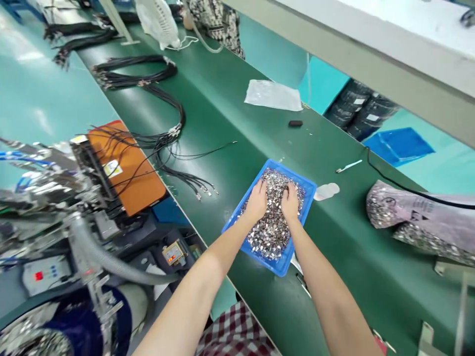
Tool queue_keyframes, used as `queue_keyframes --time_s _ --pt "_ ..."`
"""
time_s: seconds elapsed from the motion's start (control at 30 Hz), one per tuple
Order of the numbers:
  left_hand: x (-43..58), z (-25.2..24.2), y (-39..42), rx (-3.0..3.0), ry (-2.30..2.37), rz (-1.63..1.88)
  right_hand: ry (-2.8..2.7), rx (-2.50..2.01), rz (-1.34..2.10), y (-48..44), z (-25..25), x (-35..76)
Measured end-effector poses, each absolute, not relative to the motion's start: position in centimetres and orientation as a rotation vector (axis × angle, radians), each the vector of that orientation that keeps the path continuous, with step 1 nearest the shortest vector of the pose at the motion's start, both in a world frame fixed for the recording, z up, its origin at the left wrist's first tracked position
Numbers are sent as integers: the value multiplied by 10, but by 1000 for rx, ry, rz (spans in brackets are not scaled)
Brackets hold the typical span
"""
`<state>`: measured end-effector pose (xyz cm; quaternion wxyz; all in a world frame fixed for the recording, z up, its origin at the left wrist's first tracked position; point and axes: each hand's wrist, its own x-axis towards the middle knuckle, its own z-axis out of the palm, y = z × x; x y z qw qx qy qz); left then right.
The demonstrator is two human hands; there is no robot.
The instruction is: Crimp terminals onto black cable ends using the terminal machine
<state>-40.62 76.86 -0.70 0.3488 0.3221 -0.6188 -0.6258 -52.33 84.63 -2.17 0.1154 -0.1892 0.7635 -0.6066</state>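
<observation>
A blue plastic tray (310, 200) sits on the green workbench, filled with a heap of small shiny metal parts (269, 240). My left hand (257, 201) rests on the left side of the heap, its fingers pointing away from me. On the right side of the same heap lies my right hand (291, 202), thumb and fingers apart. Both hands touch the metal pieces inside the tray, with a gap of loose parts between them. Some fingertips are sunk among the parts, and no single piece stands out as held.
Black cable bundles (159, 136) lie left on the green bench (211, 118). A machine with a grey hose (111, 262) stands lower left. Bags of metal parts (419, 212) lie right. Behind are a white pouch (273, 95), a black block (295, 123) and a white fan (158, 22).
</observation>
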Motion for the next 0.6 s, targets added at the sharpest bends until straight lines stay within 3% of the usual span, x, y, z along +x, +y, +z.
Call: queue_keyframes --time_s 0.2,0.6 --pt "-441 -26 797 1050 -1313 -1690 1941 -230 -1955 841 -39 -487" --pt "-418 11 829 954 -572 -2076 1274 263 -2215 867 -10 -444"
